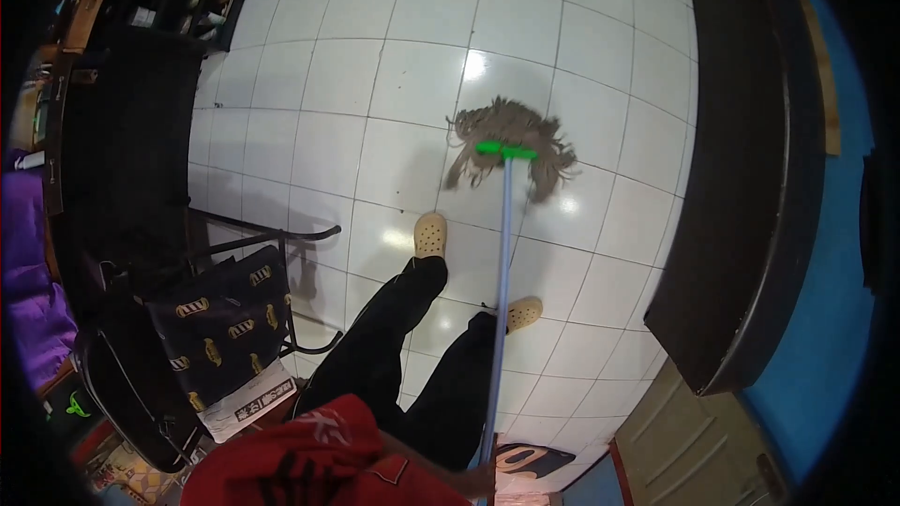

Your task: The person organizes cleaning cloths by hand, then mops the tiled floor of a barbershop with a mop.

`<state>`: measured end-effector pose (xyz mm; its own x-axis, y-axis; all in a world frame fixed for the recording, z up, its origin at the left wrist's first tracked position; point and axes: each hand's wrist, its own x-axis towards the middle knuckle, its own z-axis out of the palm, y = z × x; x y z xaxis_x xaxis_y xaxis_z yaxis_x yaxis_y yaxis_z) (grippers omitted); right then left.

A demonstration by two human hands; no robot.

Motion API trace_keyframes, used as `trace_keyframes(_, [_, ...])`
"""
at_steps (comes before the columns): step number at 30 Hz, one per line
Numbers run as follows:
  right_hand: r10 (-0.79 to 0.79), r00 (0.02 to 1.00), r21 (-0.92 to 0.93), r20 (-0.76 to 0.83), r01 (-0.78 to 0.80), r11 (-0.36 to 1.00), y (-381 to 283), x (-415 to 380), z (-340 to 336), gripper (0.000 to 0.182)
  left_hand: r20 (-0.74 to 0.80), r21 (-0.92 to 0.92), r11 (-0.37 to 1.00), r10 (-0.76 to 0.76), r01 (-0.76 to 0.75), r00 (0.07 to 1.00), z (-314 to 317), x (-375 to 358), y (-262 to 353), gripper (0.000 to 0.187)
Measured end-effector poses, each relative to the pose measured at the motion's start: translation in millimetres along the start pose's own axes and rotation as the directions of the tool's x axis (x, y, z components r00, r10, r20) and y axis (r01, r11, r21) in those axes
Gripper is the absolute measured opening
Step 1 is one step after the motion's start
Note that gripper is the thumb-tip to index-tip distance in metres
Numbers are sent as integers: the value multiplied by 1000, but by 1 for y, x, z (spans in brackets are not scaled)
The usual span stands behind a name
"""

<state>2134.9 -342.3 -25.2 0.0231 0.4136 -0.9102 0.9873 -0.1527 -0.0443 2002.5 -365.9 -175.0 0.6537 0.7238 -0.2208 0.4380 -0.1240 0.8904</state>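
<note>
A string mop with a shaggy grey-brown head (511,122) and a green clamp (506,150) rests on the white tiled floor. Its long pale blue handle (504,253) runs back towards my body. At the lower edge of the view, my right hand (478,481) is closed around this handle, partly cut off by the frame. My left hand is out of sight. My feet, in beige clogs (430,236), stand on the tiles behind the mop head, with the handle passing close to the right clog (524,314).
On the left stands a metal-framed chair (220,319) with a dark patterned cover, its legs reaching over the tiles. A dark shelf (197,9) is at the upper left. Along the right runs a long dark piece of furniture (741,225). A door (694,440) is at the lower right.
</note>
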Motion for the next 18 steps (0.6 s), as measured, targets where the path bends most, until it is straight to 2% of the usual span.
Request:
trace_keyframes(1, [-34, 999, -8, 6, 34, 999, -15, 12, 10, 48, 5, -9, 999, -45, 45, 999, -16, -10, -21, 13])
trace_keyframes(2, [-81, 997, -33, 6, 81, 996, -30, 28, 21, 48, -75, -126, 978, -176, 165, 982, -31, -20, -54, 11])
trace_keyframes(3, [-185, 983, -52, 7, 185, 981, -50, 65, 37, 49, -270, -277, 932, -309, 234, 912, -37, -28, -89, 7])
trace_keyframes(4, [-311, 950, -95, -20, 308, 947, -64, 108, 51, 49, -556, -155, 968, -249, 196, 793, -45, -36, -134, 6])
trace_keyframes(5, [-440, 897, -170, -36, 429, 887, -75, 155, 66, 49, -612, -30, 950, -264, 312, 746, -88, -54, -173, 5])
trace_keyframes(6, [-316, 949, -103, 14, 315, 943, -182, 172, 50, 50, -656, 215, 821, -279, 529, 701, -110, -59, -220, 6])
trace_keyframes(7, [-283, 958, -112, 44, 286, 952, -258, 196, 42, 50, -845, 45, 853, -246, 521, 476, -152, -82, -261, 16])
trace_keyframes(8, [-383, 923, 39, 26, 382, 923, -315, 224, 45, 50, -873, 82, 816, -218, 572, 436, -188, -98, -314, 25])
trace_keyframes(9, [-480, 877, 193, 7, 470, 861, -371, 251, 48, 50, -762, -309, 831, -508, 463, 402, -225, -112, -362, 29])
trace_keyframes(10, [-570, 821, 334, -11, 541, 772, -429, 277, 50, 50, -805, -401, 819, -529, 410, 270, -267, -129, -399, 24])
trace_keyframes(11, [-622, 783, 290, -28, 602, 744, -476, 280, 47, 50, -675, -683, 697, -716, 216, 177, -322, -154, -395, 19])
trace_keyframes(12, [-671, 741, 246, -46, 659, 711, -523, 282, 44, 50, -803, -577, 791, -595, 202, 36, -350, -167, -393, 14])
trace_keyframes(13, [-680, 731, 184, -62, 678, 712, -546, 285, 44, 50, -863, -456, 806, -505, 379, 36, -372, -179, -403, 12])
trace_keyframes(14, [-673, 738, 189, -58, 670, 718, -538, 286, 48, 50, -910, -318, 779, -410, 541, 55, -379, -184, -409, 11])
trace_keyframes(15, [-704, 701, 56, -114, 712, 700, -530, 285, 50, 49, -905, -327, 777, -420, 538, 58, -365, -182, -402, 11])
trace_keyframes(16, [-746, 645, -87, -166, 744, 663, -527, 283, 48, 49, -927, -254, 788, -363, 561, 90, -353, -178, -390, 11])
trace_keyframes(17, [-711, 698, 3, -85, 714, 700, -498, 267, 42, 52, -947, -177, 794, -298, 581, 119, -341, -172, -375, 11])
trace_keyframes(18, [-702, 710, -50, -54, 701, 712, -457, 257, 39, 53, -935, -17, 693, -266, 721, 233, -301, -153, -375, 12])
